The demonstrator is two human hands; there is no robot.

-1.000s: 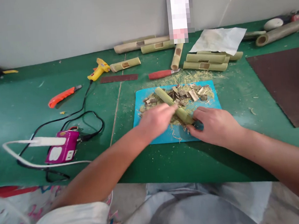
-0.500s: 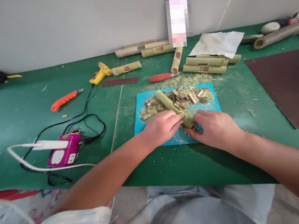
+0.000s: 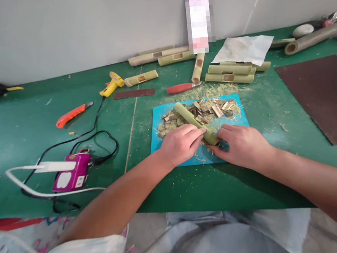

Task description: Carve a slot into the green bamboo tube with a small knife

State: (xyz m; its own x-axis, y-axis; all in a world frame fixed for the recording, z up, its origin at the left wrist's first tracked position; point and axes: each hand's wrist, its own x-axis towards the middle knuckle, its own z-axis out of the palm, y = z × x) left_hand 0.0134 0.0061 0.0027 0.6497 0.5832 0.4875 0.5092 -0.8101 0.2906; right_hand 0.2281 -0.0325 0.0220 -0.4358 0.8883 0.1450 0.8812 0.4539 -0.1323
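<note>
bamboo tube (image 3: 184,113) lies slantwise over the blue mat (image 3: 157,144), its near end between the thumb and curled fingers of your right hand (image 3: 240,143), half closed around it. your left hand (image 3: 180,143) rests bent fingers on the tube near its notch; i cannot tell whether it grips, the thumb being hidden. brace that round wall on the right so it can't roll, and press lightly on the left, fingertips clear of splinters. the tube's skin looks smooth and pale green; flat, brittle-looking chips (image 3: 217,110) and fine, stringy shavings (image 3: 220,89) lie around it.
</note>
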